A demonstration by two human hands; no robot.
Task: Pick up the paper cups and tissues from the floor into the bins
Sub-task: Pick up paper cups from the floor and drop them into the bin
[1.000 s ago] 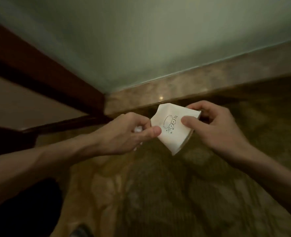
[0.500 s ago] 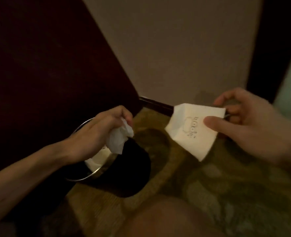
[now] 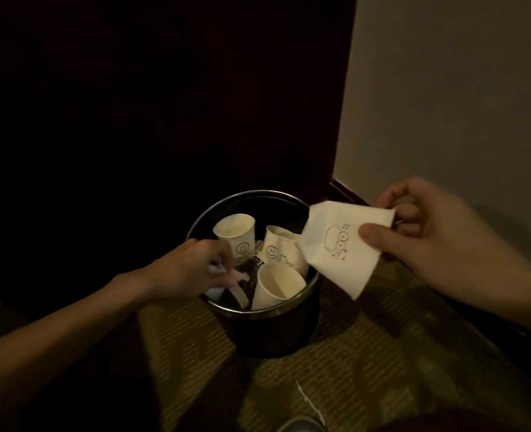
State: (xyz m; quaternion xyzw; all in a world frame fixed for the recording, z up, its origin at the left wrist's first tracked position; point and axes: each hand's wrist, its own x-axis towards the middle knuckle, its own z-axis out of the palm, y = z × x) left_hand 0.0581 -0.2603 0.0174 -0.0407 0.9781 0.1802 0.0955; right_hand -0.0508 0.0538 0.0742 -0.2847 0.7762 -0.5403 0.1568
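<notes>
White paper cup (image 3: pixel 329 263) and tissue (image 3: pixel 216 270) at the bin (image 3: pixel 276 313)
Our left hand (image 3: pixel 192 269) pinches the tissue over the bin; our right hand (image 3: pixel 429 232) pinches the paper cup half outside the rim, so releasing now could drop it onto the carpet (image 3: pixel 382 353).

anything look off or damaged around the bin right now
The paper cup pinched in the right hand is crushed flat, unlike the round cups in the bin. A thin white strip lies on the carpet before the bin; I cannot tell what it is.
</notes>
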